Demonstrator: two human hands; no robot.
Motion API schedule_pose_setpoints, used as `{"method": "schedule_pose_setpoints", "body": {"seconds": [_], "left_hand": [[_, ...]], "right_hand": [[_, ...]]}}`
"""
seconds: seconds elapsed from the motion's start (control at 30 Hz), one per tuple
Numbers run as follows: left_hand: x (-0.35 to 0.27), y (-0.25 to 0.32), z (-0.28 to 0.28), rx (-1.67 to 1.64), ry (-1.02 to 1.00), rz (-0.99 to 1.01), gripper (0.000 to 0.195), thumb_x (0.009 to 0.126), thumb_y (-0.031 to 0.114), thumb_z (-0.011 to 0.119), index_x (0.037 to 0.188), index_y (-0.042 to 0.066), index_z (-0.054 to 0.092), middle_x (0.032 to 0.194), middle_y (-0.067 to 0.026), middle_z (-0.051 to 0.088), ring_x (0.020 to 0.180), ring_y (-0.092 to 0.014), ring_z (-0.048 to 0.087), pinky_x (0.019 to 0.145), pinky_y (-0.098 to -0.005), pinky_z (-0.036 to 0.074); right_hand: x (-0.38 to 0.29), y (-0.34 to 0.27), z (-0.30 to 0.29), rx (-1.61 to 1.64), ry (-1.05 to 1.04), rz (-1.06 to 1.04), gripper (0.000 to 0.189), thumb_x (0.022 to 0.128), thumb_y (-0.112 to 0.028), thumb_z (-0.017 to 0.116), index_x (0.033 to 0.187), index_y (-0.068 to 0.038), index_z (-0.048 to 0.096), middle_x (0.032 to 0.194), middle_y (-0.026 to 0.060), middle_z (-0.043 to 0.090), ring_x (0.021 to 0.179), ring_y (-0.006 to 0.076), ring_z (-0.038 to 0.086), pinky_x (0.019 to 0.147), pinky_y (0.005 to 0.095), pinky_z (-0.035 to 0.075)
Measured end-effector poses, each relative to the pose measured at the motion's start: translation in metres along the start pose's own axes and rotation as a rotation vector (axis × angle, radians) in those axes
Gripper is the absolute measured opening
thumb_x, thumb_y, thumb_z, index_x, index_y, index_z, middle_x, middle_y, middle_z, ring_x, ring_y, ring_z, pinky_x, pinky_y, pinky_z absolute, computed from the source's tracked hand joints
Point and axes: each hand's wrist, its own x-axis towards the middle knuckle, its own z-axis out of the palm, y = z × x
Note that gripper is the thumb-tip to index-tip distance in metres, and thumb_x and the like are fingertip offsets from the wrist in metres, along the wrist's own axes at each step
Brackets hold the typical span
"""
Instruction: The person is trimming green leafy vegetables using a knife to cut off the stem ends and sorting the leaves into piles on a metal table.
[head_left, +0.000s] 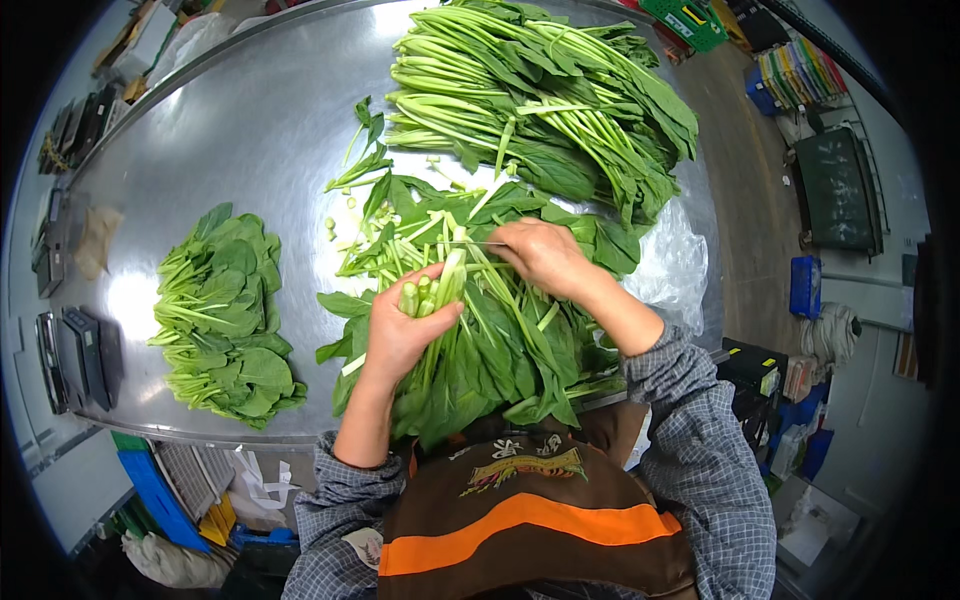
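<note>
My left hand (409, 326) grips a bunch of leafy green stalks (452, 281), with their cut ends up and the leaves hanging towards my apron. In my right hand (536, 251) is a thin blade (469, 243), its handle hidden by the fingers; it lies across the top of one thick stalk. Beneath both hands spread loose leaves and trimmed stem pieces (386, 251). A large heap of long-stemmed greens (540, 97) lies at the far side of the metal table. On the left a smaller pile of greens (225, 315) is laid in a column.
The metal table (247, 97) bears a clear plastic bag (671, 262) right of my right hand and a dark device (86, 356) at its left edge. Off the table stand a green crate (686, 22), a blue bin (805, 287) and a black box (750, 367).
</note>
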Motion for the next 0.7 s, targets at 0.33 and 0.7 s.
{"method": "schedule_pose_setpoints", "body": {"seconds": [0.33, 0.7], "left_hand": [[0.015, 0.021, 0.004, -0.310, -0.116, -0.190, 0.032, 0.080, 0.009, 0.077, 0.108, 0.004, 0.062, 0.088, 0.0007, 0.065, 0.070, -0.006, 0.058, 0.064, -0.0206, 0.047], [0.020, 0.000, -0.010, -0.338, -0.043, -0.308, 0.018, 0.082, 0.014, 0.074, 0.094, 0.006, 0.063, 0.074, 0.0016, 0.058, 0.059, -0.008, 0.053, 0.052, -0.0232, 0.043]], "right_hand": [[0.028, -0.027, -0.027, 1.009, -0.275, 0.365, 0.026, 0.090, -0.035, 0.069, 0.091, -0.009, 0.070, 0.065, -0.0052, 0.057, 0.054, 0.0020, 0.046, 0.049, 0.0197, 0.035], [0.026, -0.007, 0.004, 1.209, -0.292, 0.427, 0.054, 0.086, -0.045, 0.071, 0.116, -0.002, 0.060, 0.090, -0.0016, 0.060, 0.056, 0.0010, 0.045, 0.048, 0.0153, 0.039]]}}
